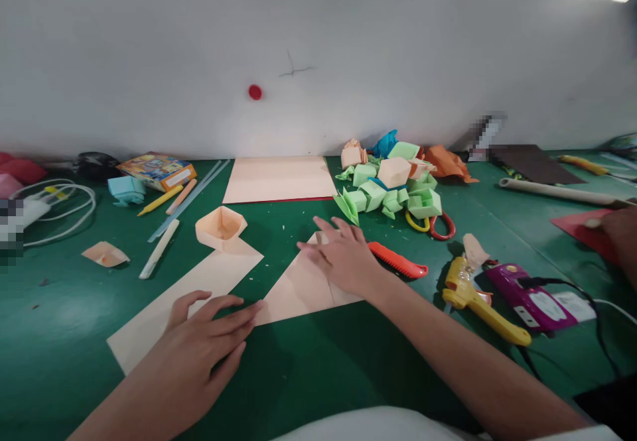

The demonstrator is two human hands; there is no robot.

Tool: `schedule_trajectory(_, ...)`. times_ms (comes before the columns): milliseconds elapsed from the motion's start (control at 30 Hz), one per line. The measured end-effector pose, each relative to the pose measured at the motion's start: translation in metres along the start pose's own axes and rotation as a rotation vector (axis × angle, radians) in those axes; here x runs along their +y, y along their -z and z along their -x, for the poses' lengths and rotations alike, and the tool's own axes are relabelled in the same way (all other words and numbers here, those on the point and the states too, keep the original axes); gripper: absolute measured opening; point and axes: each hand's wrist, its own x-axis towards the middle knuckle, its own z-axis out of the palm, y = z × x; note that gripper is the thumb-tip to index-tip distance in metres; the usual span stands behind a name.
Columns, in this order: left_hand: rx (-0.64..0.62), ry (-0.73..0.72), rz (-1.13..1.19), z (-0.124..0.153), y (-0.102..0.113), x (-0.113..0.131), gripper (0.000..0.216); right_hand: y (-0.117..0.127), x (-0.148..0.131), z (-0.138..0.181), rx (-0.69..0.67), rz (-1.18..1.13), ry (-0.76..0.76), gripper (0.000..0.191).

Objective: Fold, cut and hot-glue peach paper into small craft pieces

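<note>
A peach paper folded into a triangle lies on the green table. My right hand presses flat on the triangle's upper part, fingers spread. My left hand lies flat with its fingertips on the triangle's lower left corner, over a peach paper strip. A small folded peach paper box sits just beyond the strip.
An orange cutter lies right of my right hand. Yellow and purple glue guns sit at the right. A pile of green and peach folded boxes, scissors, a peach sheet, sticks and a colourful box lie behind. Another person's hand is at the right edge.
</note>
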Motion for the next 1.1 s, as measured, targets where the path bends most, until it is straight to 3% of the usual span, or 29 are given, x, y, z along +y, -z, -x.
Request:
schedule_trajectory(133, 0.022, -0.019, 0.069, 0.001, -0.003, -0.007, 0.039, -0.005, 0.018, -0.008, 0.062, 0.12, -0.118, 0.051)
schedule_trajectory(267, 0.033, -0.003, 0.121, 0.002, -0.002, -0.008, 0.044, 0.007, 0.015, 0.003, 0.005, 0.048, -0.04, 0.054)
schedule_trajectory(367, 0.026, -0.003, 0.138, 0.002, 0.004, 0.0, 0.042, 0.026, 0.021, 0.02, 0.036, -0.07, -0.025, 0.053)
schedule_trajectory(533, -0.065, -0.077, 0.199, -0.009, 0.009, 0.022, 0.037, 0.041, 0.053, 0.07, 0.131, 0.08, -0.201, 0.05)
schedule_trajectory(667, -0.097, -0.148, 0.216, -0.042, -0.002, 0.024, 0.041, 0.03, 0.069, 0.106, 0.056, 0.161, -0.343, 0.058)
schedule_trajectory(733, -0.142, -0.253, 0.197, -0.067, -0.01, 0.016, 0.04, 0.024, 0.074, 0.113, 0.055, 0.203, -0.369, 0.062)
schedule_trajectory(833, -0.25, -0.349, 0.152, -0.108, -0.022, 0.004, 0.061, 0.017, 0.082, 0.109, 0.044, 0.22, -0.363, 0.06)
schedule_trajectory(967, -0.292, -0.388, 0.124, -0.138, -0.033, 0.0, 0.071, 0.017, 0.088, 0.101, 0.064, 0.051, -0.366, 0.051)
schedule_trajectory(1100, -0.211, -0.352, 0.092, -0.128, -0.034, 0.012, 0.068, 0.028, 0.078, 0.105, 0.21, -0.412, -0.411, 0.043)
